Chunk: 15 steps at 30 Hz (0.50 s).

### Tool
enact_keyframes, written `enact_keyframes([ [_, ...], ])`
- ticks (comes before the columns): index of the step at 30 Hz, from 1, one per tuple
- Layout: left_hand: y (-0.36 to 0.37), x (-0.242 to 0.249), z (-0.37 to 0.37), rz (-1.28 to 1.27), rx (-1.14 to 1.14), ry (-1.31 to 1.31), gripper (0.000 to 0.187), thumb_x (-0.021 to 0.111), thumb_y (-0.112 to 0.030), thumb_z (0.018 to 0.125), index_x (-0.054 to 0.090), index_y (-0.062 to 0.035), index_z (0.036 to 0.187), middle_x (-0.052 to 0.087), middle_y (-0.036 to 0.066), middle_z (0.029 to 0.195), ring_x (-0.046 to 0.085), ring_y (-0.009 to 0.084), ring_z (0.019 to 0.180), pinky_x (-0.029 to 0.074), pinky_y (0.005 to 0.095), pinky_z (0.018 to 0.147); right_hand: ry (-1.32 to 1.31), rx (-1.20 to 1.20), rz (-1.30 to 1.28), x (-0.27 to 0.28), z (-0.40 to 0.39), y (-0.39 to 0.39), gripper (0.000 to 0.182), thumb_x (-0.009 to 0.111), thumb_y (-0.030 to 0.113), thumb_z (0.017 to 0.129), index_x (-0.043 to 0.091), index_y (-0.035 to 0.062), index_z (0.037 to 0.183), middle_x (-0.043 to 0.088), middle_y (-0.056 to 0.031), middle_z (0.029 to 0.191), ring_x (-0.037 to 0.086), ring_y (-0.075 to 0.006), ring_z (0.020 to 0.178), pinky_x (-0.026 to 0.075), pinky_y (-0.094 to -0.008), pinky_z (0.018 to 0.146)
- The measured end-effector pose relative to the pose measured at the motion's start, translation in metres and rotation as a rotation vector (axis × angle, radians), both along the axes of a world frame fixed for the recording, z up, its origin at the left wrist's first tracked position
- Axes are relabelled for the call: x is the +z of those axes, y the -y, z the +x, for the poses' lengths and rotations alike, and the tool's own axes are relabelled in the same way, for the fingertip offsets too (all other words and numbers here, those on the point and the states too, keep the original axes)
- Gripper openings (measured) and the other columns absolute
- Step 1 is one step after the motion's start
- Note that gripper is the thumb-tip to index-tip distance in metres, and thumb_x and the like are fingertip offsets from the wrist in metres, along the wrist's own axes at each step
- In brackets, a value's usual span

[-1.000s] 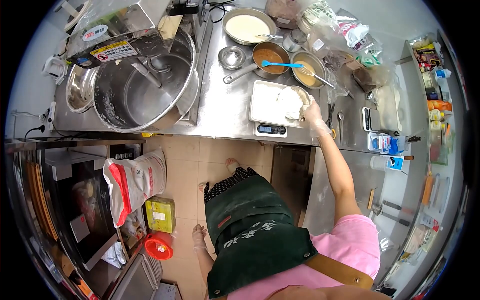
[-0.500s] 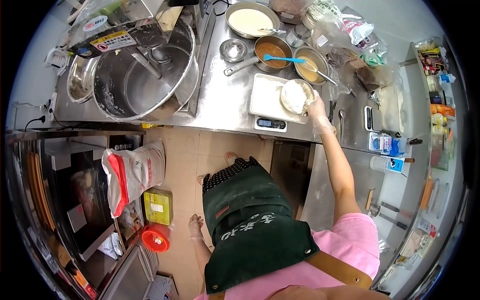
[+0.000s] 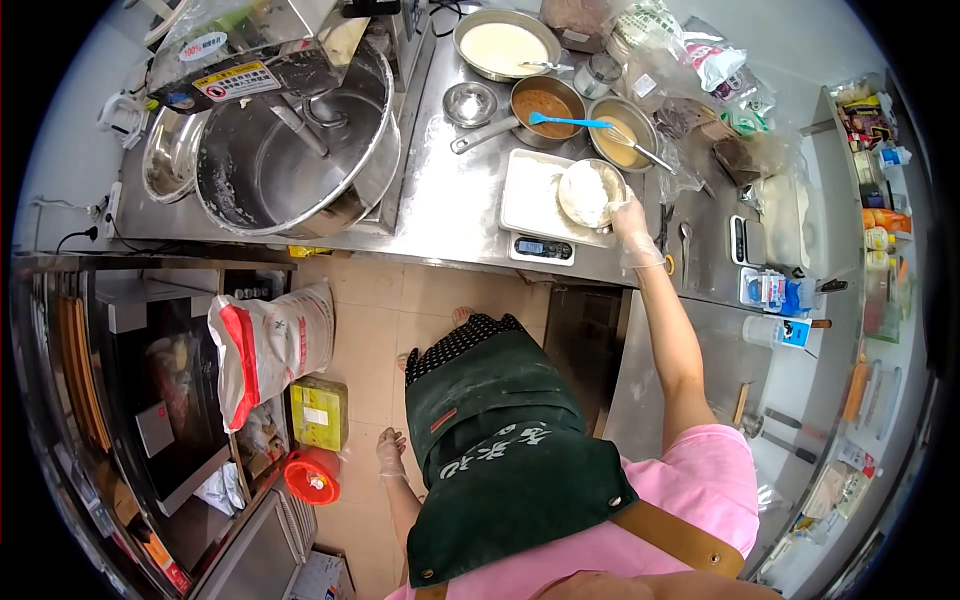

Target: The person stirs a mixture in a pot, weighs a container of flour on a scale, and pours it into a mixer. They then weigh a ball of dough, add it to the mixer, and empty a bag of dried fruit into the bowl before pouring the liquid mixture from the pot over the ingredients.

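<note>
My right hand [image 3: 630, 228], in a clear glove, grips the rim of a metal bowl [image 3: 622, 180] holding white flour [image 3: 588, 194]. The bowl is over the right part of a white tray [image 3: 530, 192], which rests on a digital scale [image 3: 542, 249] at the counter's front edge. My left hand [image 3: 391, 449], also gloved, hangs low beside the dark green apron [image 3: 500, 400], nothing in it, its fingers loosely curled and apart.
A large mixer bowl [image 3: 225, 180] stands left on the steel counter [image 3: 440, 215]. Behind the tray are a saucepan [image 3: 548, 104], a pan of pale liquid [image 3: 505, 45] and a bowl with a whisk [image 3: 622, 150]. A flour sack [image 3: 285, 340] and red bucket [image 3: 312, 476] stand low left.
The view has shifted slightly. The bowl and my right hand have moved a little towards the left on the tray, and scissors beside my right wrist show more clearly.
</note>
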<state>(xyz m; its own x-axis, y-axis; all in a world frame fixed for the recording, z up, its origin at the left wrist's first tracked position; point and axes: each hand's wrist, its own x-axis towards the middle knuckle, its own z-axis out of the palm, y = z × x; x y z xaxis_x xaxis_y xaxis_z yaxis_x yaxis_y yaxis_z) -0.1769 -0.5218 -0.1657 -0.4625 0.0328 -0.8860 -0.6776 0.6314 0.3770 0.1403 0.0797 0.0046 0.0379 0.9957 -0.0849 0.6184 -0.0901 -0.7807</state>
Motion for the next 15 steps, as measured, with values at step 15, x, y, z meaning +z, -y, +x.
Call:
enact_keyframes([
  [15, 0.012, -0.005, 0.003, 0.081, 0.012, -0.022, 0.037, 0.054, -0.029, 0.101, 0.057, -0.0040, 0.129, 0.067, 0.009, 0.101, 0.063, 0.0133, 0.077, 0.050, 0.0262, 0.067, -0.476, 0.027, -0.441, 0.045, -0.019, 0.015, 0.031, 0.054, 0.005, 0.083, 0.061, -0.0016, 0.112, 0.063, -0.0036, 0.077, 0.058, -0.0131, 0.055, 0.044, -0.0264, 0.045],
])
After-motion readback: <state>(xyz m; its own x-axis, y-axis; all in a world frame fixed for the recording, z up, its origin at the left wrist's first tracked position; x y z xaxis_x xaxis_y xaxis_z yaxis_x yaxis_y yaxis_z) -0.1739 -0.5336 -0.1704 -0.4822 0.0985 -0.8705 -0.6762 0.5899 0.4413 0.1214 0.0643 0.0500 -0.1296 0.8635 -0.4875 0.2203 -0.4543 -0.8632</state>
